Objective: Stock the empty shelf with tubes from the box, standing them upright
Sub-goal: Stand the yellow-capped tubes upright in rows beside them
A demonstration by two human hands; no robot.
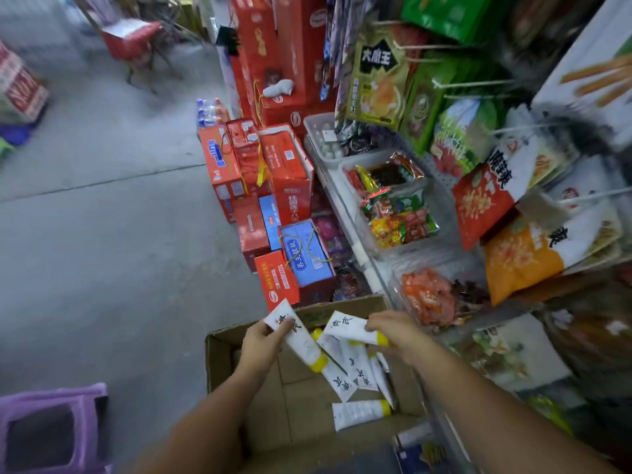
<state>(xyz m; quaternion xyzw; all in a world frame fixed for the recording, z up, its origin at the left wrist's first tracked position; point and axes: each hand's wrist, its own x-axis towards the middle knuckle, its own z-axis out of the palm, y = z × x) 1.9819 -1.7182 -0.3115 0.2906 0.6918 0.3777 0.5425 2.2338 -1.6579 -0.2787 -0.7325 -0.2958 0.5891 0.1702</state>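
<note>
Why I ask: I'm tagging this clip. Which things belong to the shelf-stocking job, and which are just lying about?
Job: left hand gripping one white yellow-capped plastic tube; right hand gripping a second tube; more loose tubes lying in the open brown cardboard box.

Lying about: purple plastic stool; red gift cartons; blue carton; hanging snack bags.

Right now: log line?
left hand: grips white yellow-capped plastic tube | right hand: grips another white tube | brown cardboard box: more tubes inside
</note>
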